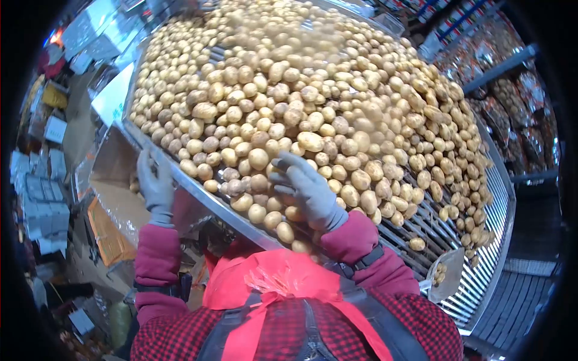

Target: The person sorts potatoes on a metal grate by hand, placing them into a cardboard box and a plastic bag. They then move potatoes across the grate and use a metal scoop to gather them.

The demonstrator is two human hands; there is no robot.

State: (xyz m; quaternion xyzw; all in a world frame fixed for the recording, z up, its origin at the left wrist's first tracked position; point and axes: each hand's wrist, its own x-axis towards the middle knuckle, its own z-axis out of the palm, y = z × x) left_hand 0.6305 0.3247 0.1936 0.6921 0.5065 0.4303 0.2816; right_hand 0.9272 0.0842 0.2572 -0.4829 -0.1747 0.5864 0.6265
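Many potatoes (259,114) lie heaped on a slatted metal table (490,180) in front of me. My right hand (307,189), in a grey glove, rests on the potatoes near the table's front edge; its fingers are bent over them, and whether it holds one is hidden. At the left, my left hand (156,183), also gloved in grey, is at the metal rim (205,198), above an open cardboard box (117,186). Its fingers are apart and nothing shows in them.
A metal scoop-like plate (448,275) with small potatoes stands at the table's lower right. Filled bags (512,108) are stacked behind a blue rail at the right. An orange crate (109,234) and boxes (45,207) are at the left. A person (53,60) is at the far left.
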